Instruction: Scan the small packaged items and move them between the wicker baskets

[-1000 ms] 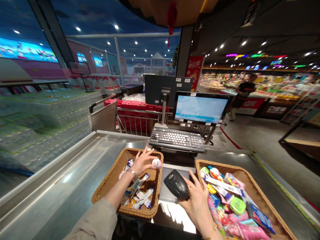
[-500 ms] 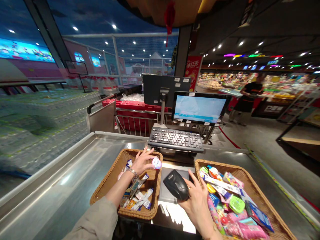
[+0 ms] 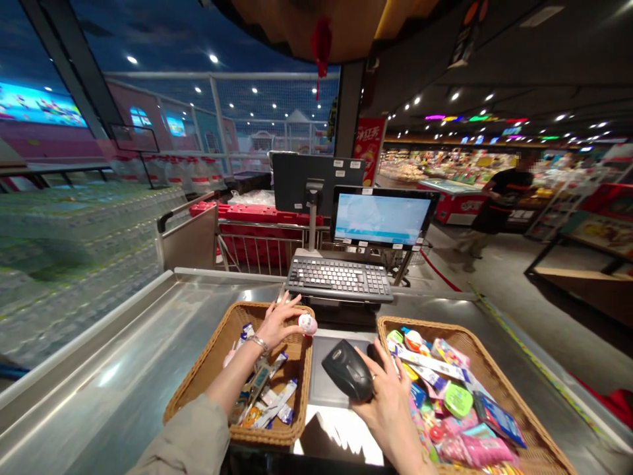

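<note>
My left hand (image 3: 279, 322) pinches a small round white-and-pink item (image 3: 307, 324) between thumb and fingertips, above the right rim of the left wicker basket (image 3: 171, 410). Its exact kind I cannot make out. Several thin wrapped sticks (image 3: 277, 406) lie inside that basket. In my right hand (image 3: 388, 396) is a black barcode scanner (image 3: 347, 371), its head turned left toward the small item. Right of this hand stands a second wicker basket (image 3: 499, 356), filled with colourful packaged sweets and small toys, among them a green round container (image 3: 458, 400).
Behind the baskets sit a black keyboard (image 3: 339, 276) and a lit monitor (image 3: 383, 218) on a stand. The metal counter (image 3: 123, 356) has a raised edge at left. Beyond are a shopping cart (image 3: 257, 247), stacked bottle packs (image 3: 74, 244) and a person (image 3: 504, 198) at right.
The small item has turned in my left fingers, showing a different side. The camera view has shifted slightly to the right, and the person in the background has moved right.
</note>
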Tool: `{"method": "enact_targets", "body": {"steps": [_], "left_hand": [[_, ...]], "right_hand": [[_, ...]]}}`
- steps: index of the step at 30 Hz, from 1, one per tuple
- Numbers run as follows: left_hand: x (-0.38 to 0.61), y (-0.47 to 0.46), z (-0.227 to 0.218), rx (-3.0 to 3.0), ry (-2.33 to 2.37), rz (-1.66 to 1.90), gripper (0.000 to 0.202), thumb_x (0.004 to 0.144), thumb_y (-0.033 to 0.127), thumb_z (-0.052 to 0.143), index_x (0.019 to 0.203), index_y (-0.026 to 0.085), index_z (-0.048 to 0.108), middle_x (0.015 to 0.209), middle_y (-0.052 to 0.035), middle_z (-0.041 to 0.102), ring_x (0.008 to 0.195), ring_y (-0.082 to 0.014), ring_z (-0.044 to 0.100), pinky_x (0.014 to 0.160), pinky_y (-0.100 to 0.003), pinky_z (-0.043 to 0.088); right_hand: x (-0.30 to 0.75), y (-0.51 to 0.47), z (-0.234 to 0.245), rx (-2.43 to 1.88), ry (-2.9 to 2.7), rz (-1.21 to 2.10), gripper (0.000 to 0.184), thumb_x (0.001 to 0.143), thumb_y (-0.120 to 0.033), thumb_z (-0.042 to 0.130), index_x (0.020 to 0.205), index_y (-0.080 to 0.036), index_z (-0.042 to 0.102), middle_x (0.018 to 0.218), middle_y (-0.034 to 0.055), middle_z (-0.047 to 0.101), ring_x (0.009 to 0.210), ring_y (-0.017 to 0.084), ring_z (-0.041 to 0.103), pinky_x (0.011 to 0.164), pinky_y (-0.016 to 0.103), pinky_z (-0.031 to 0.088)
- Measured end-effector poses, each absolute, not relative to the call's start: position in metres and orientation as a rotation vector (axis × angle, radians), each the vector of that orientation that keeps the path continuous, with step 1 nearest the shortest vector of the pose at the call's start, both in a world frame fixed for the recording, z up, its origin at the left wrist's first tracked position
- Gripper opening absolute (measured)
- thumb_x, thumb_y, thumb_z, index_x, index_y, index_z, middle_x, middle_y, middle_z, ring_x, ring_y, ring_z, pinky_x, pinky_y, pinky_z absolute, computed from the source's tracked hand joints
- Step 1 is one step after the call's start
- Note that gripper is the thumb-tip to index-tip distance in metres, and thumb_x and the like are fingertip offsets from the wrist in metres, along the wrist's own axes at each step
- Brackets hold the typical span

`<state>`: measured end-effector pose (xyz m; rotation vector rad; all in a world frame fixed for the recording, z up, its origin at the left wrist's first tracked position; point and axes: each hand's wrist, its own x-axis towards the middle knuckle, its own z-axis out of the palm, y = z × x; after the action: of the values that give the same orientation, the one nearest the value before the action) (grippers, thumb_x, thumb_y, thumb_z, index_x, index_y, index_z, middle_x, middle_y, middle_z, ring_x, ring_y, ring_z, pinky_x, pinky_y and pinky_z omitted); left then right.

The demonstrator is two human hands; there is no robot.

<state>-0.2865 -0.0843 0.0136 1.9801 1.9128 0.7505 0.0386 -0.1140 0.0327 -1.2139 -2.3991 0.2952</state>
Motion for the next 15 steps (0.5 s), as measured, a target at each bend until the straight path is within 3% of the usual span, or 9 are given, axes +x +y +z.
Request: {"method": "enact_targets", "body": {"steps": [15], "left_hand": [[-0.2769,-0.0815,0.0219,1.994,1.865,0.712,0.045,0.080,0.052,0.071,0.123,0.037,0.066,0.159,-0.0042,0.037,0.153,-0.0334,0.012,0.117,-0.068,0.007]], "right_hand": [[0.0437,-0.1180,0.0310,-1.203,-2.333,0.252,0.043,0.074,-0.021,0.059,0.115,-0.030,0.070,0.142,0.0015,0.058,0.147,0.033,0.029,0.115,0.062,0.020]]}}
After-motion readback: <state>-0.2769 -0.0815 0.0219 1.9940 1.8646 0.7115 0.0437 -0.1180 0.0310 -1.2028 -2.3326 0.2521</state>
